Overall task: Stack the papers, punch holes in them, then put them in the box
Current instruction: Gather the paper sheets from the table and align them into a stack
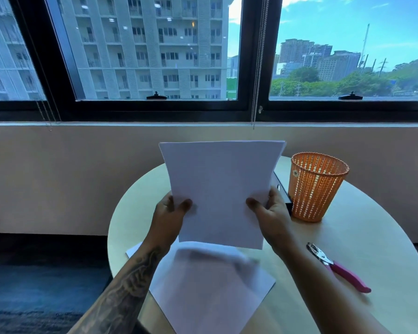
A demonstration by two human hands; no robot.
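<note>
We hold a stack of white papers upright above the round table, our left hand pinching its 9 o'clock edge and our right hand its 3 o'clock edge, thumbs in front. More sheets lie flat below, toward 6 o'clock. The pink-handled hole punch rests at 4 o'clock, the orange basket at 2 o'clock, touching a dark box.
</note>
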